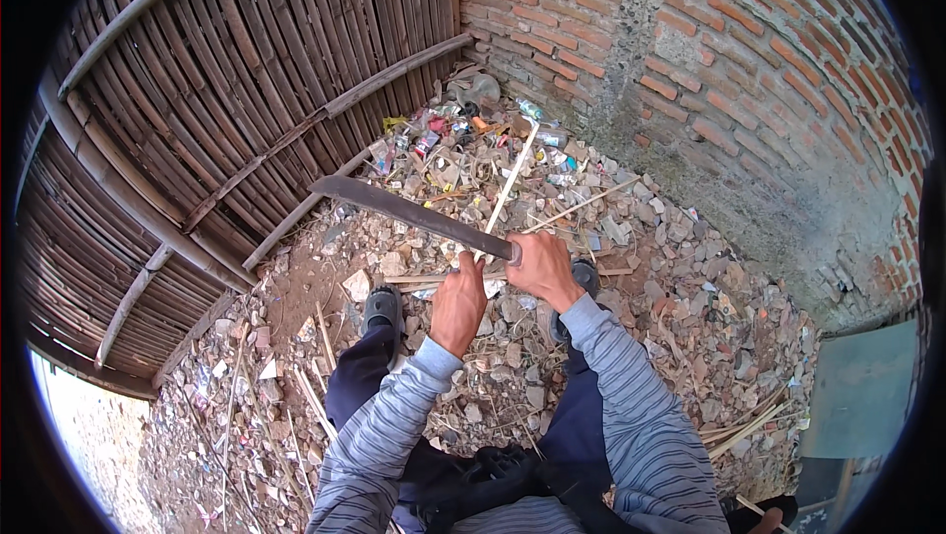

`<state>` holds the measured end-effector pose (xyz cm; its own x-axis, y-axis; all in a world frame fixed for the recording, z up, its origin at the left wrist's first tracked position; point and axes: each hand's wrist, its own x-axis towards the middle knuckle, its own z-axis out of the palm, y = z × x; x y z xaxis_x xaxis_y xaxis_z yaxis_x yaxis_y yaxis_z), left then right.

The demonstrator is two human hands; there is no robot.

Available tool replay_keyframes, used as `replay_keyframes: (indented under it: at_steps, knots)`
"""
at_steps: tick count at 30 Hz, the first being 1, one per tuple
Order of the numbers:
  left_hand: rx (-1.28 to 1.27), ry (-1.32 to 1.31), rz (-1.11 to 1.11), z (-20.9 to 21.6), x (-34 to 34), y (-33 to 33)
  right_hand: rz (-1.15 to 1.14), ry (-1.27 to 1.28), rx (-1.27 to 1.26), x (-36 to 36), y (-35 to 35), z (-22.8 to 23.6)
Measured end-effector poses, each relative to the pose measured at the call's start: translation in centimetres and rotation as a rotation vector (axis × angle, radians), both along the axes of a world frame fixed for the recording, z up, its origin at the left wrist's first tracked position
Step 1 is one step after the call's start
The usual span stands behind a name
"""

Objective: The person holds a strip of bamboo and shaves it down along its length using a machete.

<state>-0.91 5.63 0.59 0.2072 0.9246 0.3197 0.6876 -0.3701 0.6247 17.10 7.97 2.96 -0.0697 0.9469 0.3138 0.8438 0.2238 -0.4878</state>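
My right hand (542, 266) is closed round the handle end of a machete. Its long dark blade (409, 215) points away to the left, and the tip nears the bamboo fence. A pale bamboo strip (514, 177) runs from the rubbish heap back under the blade to my left hand (461, 303), whose fingers are closed on its near end. The blade crosses the strip just beyond my left fingertips. Both hands are close together, between my shoes. More pale strips (419, 280) lie on the ground right behind my hands.
A bamboo fence (236, 81) stands on the left and a brick wall (788, 100) on the right. Rubbish (434, 135) lies in their corner. Broken stones (690, 307) cover the ground. At the lower right, another person's hand (767, 521) is beside a thin stick.
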Motion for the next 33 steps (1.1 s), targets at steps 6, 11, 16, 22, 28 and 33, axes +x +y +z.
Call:
replay_keyframes:
  at_steps: [6,11,16,22,28,33]
  knots:
    - [-0.034,0.062,-0.007,-0.6,0.1,0.3,-0.009,-0.046,-0.059,0.7,0.7,0.2]
    - [0.002,0.032,-0.018,-0.7,0.0,0.5,-0.032,-0.048,-0.04,1.4,1.2,0.3]
    - [-0.022,0.015,-0.039,-0.1,0.3,0.4,-0.041,-0.078,0.029,2.0,1.4,0.2]
    - [-0.005,0.014,-0.032,-0.2,0.0,0.6,-0.039,-0.107,0.053,1.7,1.6,0.7]
    - [-0.046,0.005,-0.01,0.0,-0.3,0.1,-0.05,-0.04,0.032,0.6,0.2,0.3]
    - [-0.031,-0.033,-0.017,-0.2,-0.4,0.3,0.001,-0.094,0.016,0.0,-0.1,0.5]
